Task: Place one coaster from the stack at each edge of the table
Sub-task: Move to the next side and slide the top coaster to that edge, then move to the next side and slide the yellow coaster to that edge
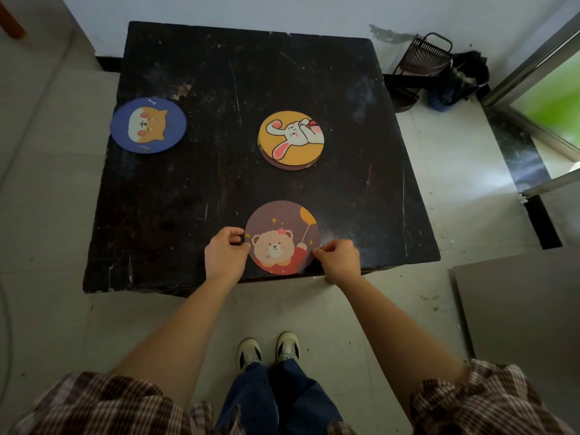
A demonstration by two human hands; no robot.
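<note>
Two hands pinch my round mauve bear-print coaster (282,238) at the near edge of the scratched black square table (219,189): left hand (225,254) on its left rim, right hand (338,258) on its right. Yellow rabbit-topped coaster stack (291,140) sits mid-table; round blue dog-print coaster (148,124) lies at the left edge.

bear coaster (282,237) flat, near edge; stack (291,140) centre.

The far edge and right edge of the surface (219,73) lie bare and open to a hand. The stack (291,140) sits mid-surface (slightly right of centre); the dog coaster (148,124) fills the left edge, the bear coaster (281,237) the near edge.
</note>
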